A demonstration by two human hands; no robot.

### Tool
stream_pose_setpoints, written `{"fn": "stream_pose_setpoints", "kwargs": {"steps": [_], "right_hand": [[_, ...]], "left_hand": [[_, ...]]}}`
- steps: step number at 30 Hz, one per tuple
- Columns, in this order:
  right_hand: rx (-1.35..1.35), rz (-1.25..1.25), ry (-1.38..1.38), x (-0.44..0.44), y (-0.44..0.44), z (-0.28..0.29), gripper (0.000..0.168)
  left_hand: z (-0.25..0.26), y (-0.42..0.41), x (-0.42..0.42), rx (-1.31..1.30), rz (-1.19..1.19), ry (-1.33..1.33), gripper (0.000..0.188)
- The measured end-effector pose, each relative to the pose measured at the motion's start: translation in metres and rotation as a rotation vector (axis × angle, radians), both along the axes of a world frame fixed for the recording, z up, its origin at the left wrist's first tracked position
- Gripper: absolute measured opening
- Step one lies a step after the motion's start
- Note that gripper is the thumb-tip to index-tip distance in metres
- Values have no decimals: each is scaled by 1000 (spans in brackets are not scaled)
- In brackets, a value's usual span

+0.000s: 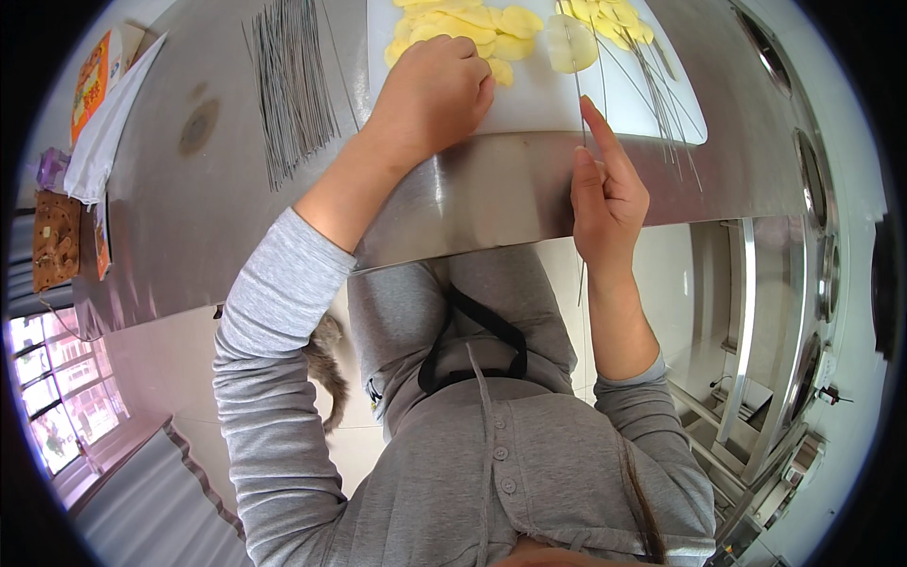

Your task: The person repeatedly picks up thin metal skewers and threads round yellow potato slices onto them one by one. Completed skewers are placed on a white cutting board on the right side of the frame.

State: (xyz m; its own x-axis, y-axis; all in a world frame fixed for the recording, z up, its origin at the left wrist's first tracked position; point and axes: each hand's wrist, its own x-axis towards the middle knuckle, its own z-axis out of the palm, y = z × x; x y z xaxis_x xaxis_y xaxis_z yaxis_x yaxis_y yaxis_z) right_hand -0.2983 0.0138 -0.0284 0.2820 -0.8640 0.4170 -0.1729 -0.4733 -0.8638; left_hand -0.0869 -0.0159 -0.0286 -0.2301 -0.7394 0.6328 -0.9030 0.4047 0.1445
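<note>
My right hand (pixel 611 188) pinches a thin metal skewer (pixel 577 81) between thumb and index finger, and its lower end passes below the palm. A thin, pale potato slice (pixel 571 46) is on the skewer above my fingers. My left hand (pixel 443 92) rests, fingers curled, at the near side of a pile of yellow potato slices (pixel 514 25); what its fingertips hold is hidden. Both piles lie on a white cutting board (pixel 528 110). The second pile (pixel 627 14), at the upper right, has several skewers (pixel 662 106) reaching from near it past the board's near edge.
A bundle of metal skewers (pixel 292 92) lies on the steel table (pixel 166 234), left of the board, with one loose skewer (pixel 342 67) beside it. Printed packaging (pixel 92 85) and a white bag (pixel 113 127) are at the far left. A furry animal (pixel 329 375) is on the floor.
</note>
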Motion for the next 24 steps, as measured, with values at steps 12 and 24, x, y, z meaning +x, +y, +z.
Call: {"fn": "stream_pose_setpoints", "kwargs": {"steps": [12, 24], "right_hand": [[18, 110, 228, 5, 3, 12, 41], [94, 196, 231, 6, 1, 14, 40]], "left_hand": [[20, 3, 37, 448, -86, 1301, 20], [31, 6, 28, 308, -53, 1199, 8]]}}
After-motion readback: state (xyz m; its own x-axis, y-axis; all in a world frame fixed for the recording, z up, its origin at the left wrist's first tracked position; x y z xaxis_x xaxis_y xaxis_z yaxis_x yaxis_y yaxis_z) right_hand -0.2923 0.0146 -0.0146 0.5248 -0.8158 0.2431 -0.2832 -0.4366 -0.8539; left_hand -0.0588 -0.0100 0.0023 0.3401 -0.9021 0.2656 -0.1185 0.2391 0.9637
